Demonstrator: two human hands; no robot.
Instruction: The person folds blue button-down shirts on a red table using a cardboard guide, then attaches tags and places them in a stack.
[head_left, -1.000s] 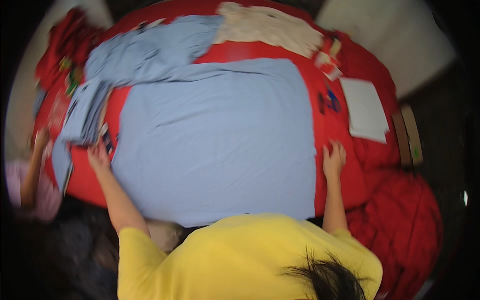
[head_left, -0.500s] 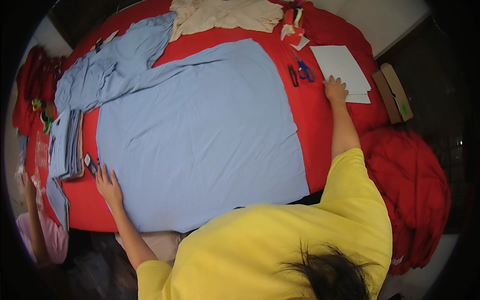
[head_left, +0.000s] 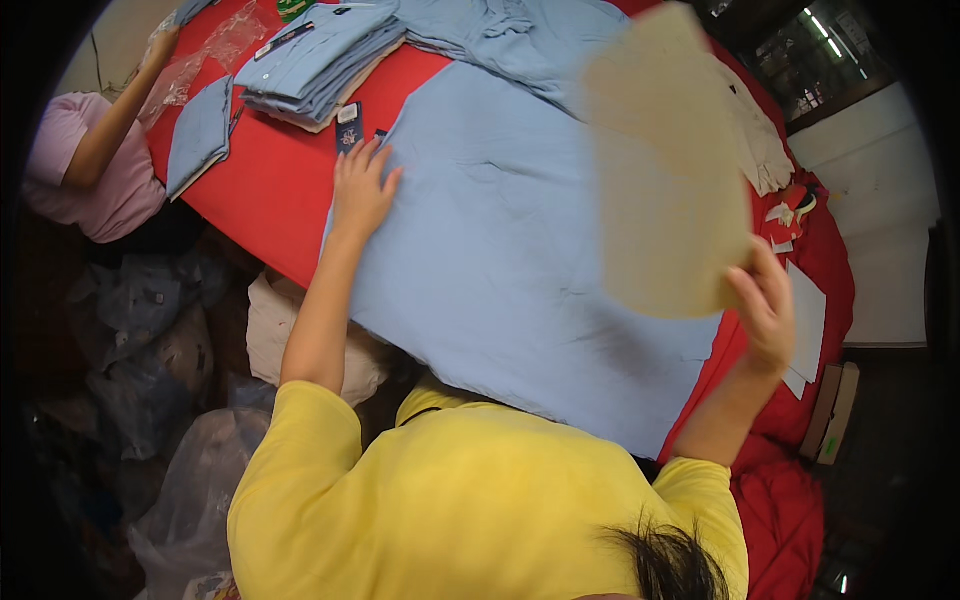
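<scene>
A light blue garment [head_left: 480, 240] lies spread flat in front of me, smooth side up. My left hand [head_left: 362, 195] rests on its left edge with the fingers apart, just below a dark hang tag [head_left: 348, 125]. My right hand [head_left: 763, 310] grips a tan cardboard sheet [head_left: 665, 190] by its lower right corner. The sheet is raised above the right part of the garment, blurred by motion, and hides part of the cloth behind it.
A stack of folded blue shirts [head_left: 320, 62] stands at the far left, near a folded blue piece [head_left: 203, 135]. White sheets [head_left: 803, 325] lie at the right on the red cloth [head_left: 290, 215]. Left, a co-worker in pink [head_left: 100, 165] reaches toward clear plastic. Plastic bags [head_left: 200, 490] lie below the table.
My right hand has left the pile of white sheets and now holds the cardboard sheet up over the garment. The view has swung leftward; my left hand stays near the tag.
</scene>
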